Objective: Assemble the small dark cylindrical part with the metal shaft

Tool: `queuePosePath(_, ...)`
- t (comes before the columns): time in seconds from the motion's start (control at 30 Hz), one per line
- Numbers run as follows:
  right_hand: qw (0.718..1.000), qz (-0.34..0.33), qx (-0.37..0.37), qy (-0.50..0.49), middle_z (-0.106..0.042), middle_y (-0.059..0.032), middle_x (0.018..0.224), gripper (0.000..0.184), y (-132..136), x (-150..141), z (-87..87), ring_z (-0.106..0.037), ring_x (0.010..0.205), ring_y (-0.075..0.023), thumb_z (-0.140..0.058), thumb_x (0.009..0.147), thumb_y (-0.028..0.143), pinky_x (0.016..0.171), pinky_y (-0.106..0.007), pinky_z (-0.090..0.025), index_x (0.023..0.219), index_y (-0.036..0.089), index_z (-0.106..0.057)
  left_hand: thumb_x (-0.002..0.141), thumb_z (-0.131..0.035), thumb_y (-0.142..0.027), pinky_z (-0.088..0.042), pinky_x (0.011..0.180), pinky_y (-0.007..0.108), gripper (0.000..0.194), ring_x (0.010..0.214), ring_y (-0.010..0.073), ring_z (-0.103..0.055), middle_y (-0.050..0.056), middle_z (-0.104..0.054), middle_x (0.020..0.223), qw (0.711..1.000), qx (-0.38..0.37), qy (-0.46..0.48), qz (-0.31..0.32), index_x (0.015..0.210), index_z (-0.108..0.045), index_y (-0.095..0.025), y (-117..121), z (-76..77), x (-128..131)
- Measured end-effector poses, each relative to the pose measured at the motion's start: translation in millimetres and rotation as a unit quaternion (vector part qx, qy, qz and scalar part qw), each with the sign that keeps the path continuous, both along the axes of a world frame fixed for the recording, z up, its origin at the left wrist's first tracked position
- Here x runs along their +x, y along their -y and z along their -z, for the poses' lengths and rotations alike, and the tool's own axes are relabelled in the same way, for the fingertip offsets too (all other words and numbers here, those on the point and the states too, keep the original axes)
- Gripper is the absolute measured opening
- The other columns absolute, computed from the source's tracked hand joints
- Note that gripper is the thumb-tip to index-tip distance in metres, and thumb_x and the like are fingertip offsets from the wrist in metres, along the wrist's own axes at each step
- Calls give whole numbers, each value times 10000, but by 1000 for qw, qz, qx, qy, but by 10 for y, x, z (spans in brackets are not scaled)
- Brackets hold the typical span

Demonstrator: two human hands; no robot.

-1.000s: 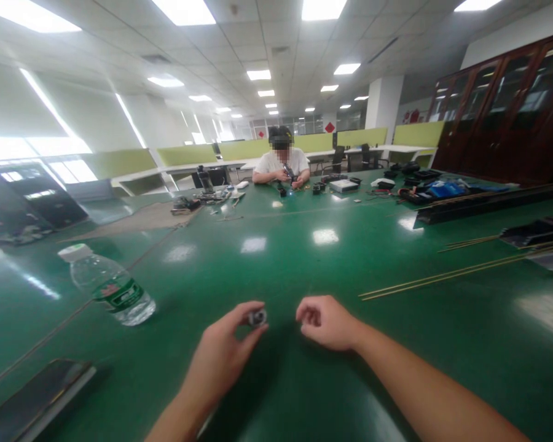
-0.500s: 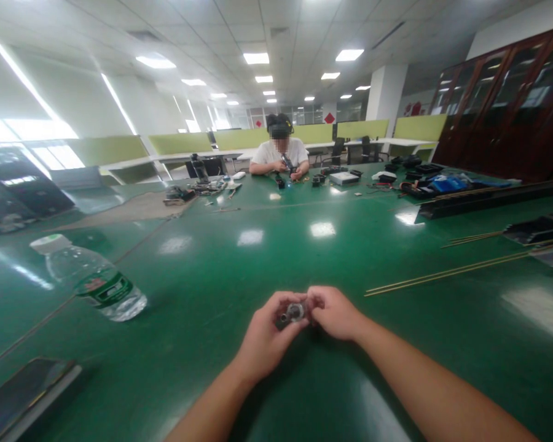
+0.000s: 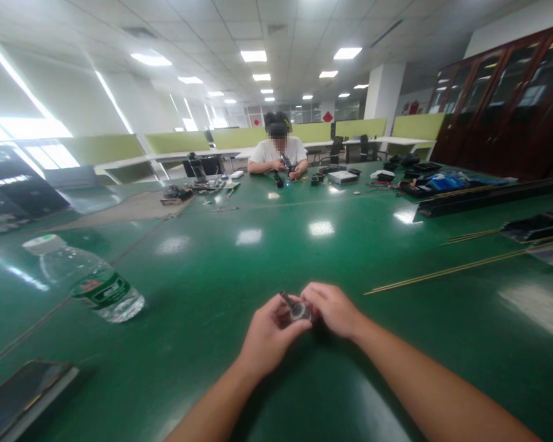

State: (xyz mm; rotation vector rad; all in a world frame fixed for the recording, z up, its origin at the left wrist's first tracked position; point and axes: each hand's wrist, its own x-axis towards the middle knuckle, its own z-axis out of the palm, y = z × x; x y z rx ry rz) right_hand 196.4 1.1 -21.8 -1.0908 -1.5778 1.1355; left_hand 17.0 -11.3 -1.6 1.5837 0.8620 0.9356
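Note:
Low in the middle of the head view I hold a small grey metal part with a round disc and a shaft (image 3: 297, 310). Its dark shaft points up and to the left. My left hand (image 3: 271, 331) is closed around the disc end, thumb along the near side and fingers behind. Curled against the part's right side are the fingers of my right hand (image 3: 330, 309); they hide that end of it. Both hands are just above the green table (image 3: 239, 270).
A water bottle (image 3: 101, 291) stands at left, with a dark flat device (image 3: 25, 393) nearer me. Thin brass rods (image 3: 424, 279) and black metal channels (image 3: 483, 195) lie at right. Across the table a person (image 3: 276, 150) handles a dark device among tools and electronics.
The part has turned in my hands: its shaft, pointing toward me before, now points up and left. My right fingers have shifted slightly. The view has moved a little.

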Motion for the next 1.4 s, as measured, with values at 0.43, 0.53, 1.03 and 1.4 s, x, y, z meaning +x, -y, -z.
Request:
queuePosePath(0.43,997,-31,31,56,-578,18,664,298,13,12,13,-544,625,-128,-465,978,341,640,-224,-417,781,174,-614,727,-808,-271,-572,884,327,281,891,201,-694,54,-726,931,997,63,-9,-35,951,-682,-159,-41,6,-7)
queuePosePath(0.53,998,-33,23,47,-586,16,668,273,11,15,18,-547,614,-125,-471,974,326,626,-220,-420,818,172,-633,740,-795,-274,-570,887,340,290,906,207,-686,72,-721,977,993,99,-39,-42,996,-709,-168,-49,-3,-18)
queuePosePath(1.03,1000,-8,-6,-19,-600,5,649,346,0,1,28,-549,550,-118,-409,984,347,552,-222,-414,855,153,-665,756,-760,-234,-557,824,308,213,879,185,-661,54,-688,958,974,188,-95,-80,951,-692,-181,-44,-20,-56)
queuePosePath(1.4,994,41,91,-53,-619,-29,731,330,61,57,-23,-580,626,-143,-437,964,386,602,-250,-447,903,155,-664,750,-761,-250,-536,822,322,242,888,193,-661,47,-705,979,968,190,-138,-93,960,-659,-184,-44,-9,-82)
